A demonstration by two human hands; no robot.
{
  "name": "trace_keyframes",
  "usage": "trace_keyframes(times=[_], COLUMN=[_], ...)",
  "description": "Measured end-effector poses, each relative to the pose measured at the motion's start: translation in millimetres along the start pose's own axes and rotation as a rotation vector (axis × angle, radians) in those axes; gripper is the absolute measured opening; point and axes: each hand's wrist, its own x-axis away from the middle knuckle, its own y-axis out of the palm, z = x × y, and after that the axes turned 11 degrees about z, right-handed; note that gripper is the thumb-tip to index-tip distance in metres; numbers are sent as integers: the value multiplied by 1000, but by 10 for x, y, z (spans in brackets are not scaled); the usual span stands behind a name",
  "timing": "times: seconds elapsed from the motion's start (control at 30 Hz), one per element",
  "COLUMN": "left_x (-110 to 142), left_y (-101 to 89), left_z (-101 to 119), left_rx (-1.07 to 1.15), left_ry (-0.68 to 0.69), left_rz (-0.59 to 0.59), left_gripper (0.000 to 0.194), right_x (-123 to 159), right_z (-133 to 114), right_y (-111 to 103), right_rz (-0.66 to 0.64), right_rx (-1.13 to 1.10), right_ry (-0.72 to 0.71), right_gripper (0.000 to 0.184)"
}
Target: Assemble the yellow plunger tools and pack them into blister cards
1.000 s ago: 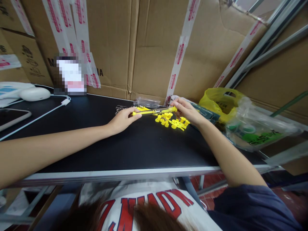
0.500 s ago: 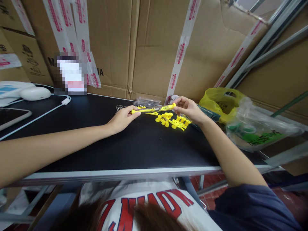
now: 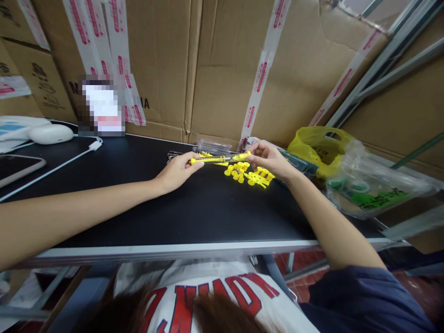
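Observation:
A slim clear tube with yellow ends and yellow parts inside (image 3: 222,158) is held nearly level above the table between my two hands. My left hand (image 3: 178,172) pinches its left yellow end between thumb and fingers. At the other yellow end, my right hand (image 3: 268,159) has its thumb and fingertips closed on the tube. Just below and behind the tube lie several small yellow plastic caps (image 3: 238,173), with more yellow pieces (image 3: 260,177) under my right hand. Several clear tubes (image 3: 212,147) rest behind, along with thin yellow rods partly hidden by the held tube.
A yellow plastic bag (image 3: 298,141) and a clear bag with green print (image 3: 374,199) stand at the right. A phone (image 3: 21,169), a white cable (image 3: 52,169) and a white rounded device (image 3: 50,134) lie left. Cardboard boxes (image 3: 225,83) wall off the black table's (image 3: 208,217) back.
The right end of the tube and my right hand have shifted very slightly left and down. My left hand stays nearly in place, and both keep their hold.

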Motion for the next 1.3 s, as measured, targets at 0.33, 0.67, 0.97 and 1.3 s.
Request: trace_keyframes(times=[0.33,0.67,0.97,1.3], left_x=[-15,-31,-24,-16], left_y=[15,32,31,37], left_z=[-12,-76,-32,-35], left_rx=[31,110,227,247], left_ry=[-13,-8,-67,-85], left_rz=[25,-39,-100,-94], left_gripper=[39,39,36,31], right_x=[4,4,8,14], right_z=[25,-11,3,-11], right_y=[-15,-21,-22,-25], right_rz=[3,9,-4,6], right_rx=[-10,4,-4,12], right_ry=[-32,-50,-54,-51], right_gripper=[37,38,40,42])
